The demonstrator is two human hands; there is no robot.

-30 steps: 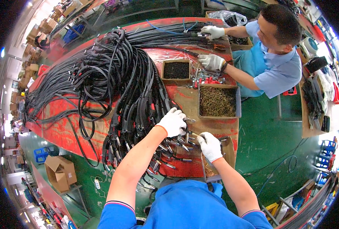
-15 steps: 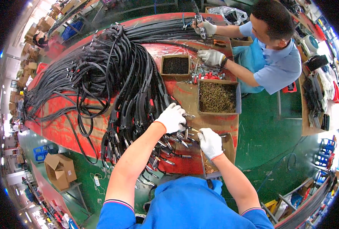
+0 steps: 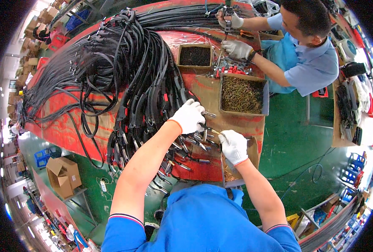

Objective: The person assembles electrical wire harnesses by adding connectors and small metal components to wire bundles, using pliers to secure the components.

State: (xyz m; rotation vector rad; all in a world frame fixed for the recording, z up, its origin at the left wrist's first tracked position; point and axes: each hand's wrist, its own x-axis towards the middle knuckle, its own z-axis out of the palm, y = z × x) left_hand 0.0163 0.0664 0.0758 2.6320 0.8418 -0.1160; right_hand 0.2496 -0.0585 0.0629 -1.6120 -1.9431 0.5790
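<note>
Both my hands wear white gloves with orange cuffs. My left hand is closed around the end of a black cable, at the right edge of a big bundle of black cables with metal tips. A thin brass-coloured piece sticks out from that cable end toward my right hand. The right fingers are pinched at the piece's outer end. Just under my right hand, an open cardboard box is partly hidden by it.
Across the table, a co-worker in gloves holds an upright power tool. A box of small brass parts and a box of small black parts stand on the red table. Red-handled pieces lie between them.
My hands keep the same hold on the cable end and brass-coloured piece. The co-worker's tool has moved over the other gloved hand and now points down at it. The whole view has shifted slightly.
</note>
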